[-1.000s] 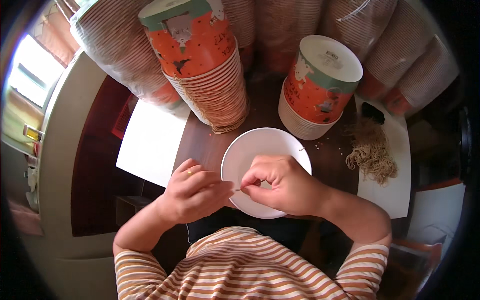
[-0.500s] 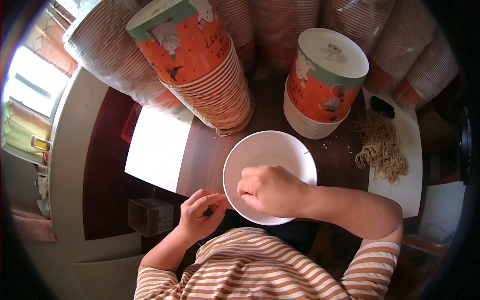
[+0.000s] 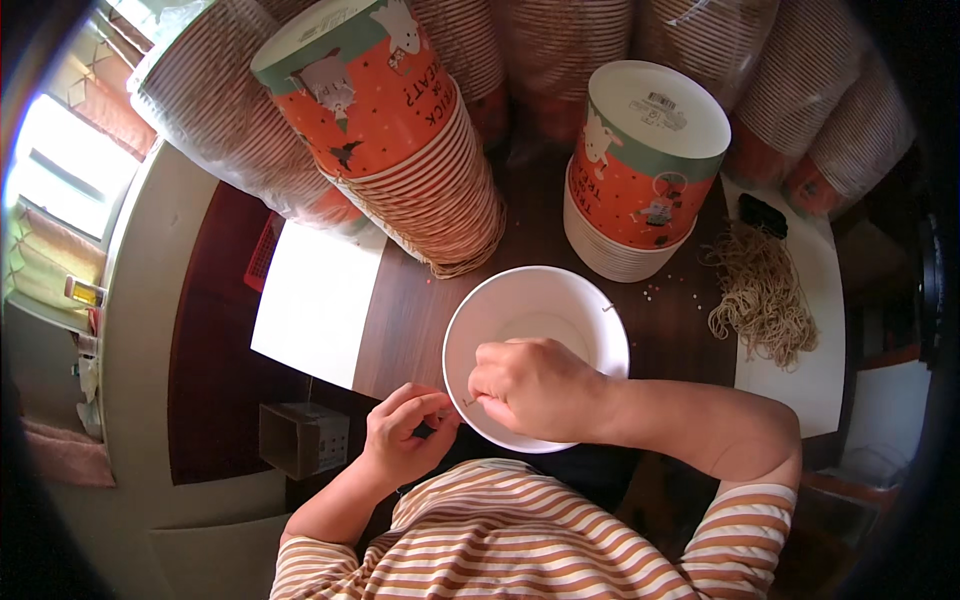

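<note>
A white paper bucket [image 3: 590, 330] is at the table's front edge, its open mouth facing me. My right hand [image 3: 535, 388] reaches inside with fingers pinched near the left wall. A short bit of brown string [image 3: 467, 402] shows at its fingertips against that wall. Outside the same wall, my left hand [image 3: 412, 430] is closed in a pinch close to the rim; what it holds is hidden. Another string end [image 3: 608, 308] pokes through the bucket's upper right wall.
Upside-down stacks of orange and green printed buckets stand at left [image 3: 350, 110] and right [image 3: 640, 190]. Plastic-wrapped bucket stacks [image 3: 570, 50] line the back. A tangle of beige string [image 3: 762, 295] lies at right by a black object [image 3: 762, 214]. A cardboard box [image 3: 303, 440] sits lower left.
Both hands stay at the bucket's left wall, still pinched, and have shifted only slightly. The view has moved a little.
</note>
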A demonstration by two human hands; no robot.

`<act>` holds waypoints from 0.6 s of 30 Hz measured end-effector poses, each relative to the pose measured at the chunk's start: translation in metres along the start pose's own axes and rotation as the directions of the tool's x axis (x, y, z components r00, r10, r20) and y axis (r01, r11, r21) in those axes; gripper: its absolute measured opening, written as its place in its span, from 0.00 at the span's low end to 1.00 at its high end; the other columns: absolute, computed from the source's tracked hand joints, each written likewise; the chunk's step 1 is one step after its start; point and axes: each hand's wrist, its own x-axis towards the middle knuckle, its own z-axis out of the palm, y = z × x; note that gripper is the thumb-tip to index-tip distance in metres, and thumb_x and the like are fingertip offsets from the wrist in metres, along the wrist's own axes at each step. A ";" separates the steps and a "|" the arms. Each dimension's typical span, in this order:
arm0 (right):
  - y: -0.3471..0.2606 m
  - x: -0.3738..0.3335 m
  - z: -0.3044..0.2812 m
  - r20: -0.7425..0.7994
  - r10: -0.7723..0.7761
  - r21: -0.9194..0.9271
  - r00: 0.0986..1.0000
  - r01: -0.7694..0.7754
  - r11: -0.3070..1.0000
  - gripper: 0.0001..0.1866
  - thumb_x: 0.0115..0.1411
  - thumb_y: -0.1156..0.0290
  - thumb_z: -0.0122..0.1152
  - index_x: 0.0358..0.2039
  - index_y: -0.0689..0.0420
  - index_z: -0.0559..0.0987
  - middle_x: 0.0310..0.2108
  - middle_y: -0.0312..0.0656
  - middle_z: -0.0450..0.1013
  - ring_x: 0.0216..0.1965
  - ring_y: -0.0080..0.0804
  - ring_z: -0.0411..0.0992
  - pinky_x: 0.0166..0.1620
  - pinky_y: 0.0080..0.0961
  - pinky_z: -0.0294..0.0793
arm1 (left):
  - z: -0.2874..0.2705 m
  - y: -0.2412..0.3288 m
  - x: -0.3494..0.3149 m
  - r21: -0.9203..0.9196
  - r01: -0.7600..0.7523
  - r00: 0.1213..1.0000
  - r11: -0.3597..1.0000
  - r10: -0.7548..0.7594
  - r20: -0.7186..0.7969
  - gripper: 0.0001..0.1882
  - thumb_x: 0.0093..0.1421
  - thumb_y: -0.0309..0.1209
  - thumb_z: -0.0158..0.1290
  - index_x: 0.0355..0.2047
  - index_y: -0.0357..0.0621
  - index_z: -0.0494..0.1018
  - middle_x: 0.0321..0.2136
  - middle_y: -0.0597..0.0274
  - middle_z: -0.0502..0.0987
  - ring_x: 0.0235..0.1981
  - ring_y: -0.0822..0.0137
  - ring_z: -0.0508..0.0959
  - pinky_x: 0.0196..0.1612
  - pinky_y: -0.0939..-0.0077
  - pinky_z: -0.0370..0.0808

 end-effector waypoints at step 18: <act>-0.001 0.002 0.006 -0.008 -0.007 0.033 1.000 0.007 0.999 0.02 0.50 0.73 0.58 0.25 0.56 0.77 0.26 0.40 0.70 0.29 0.40 0.72 0.33 0.34 0.73 | 0.002 0.006 0.005 0.015 -0.015 1.000 1.000 0.015 0.002 0.11 0.42 0.17 0.58 0.29 0.37 0.75 0.23 0.61 0.74 0.19 0.73 0.73 0.22 0.83 0.71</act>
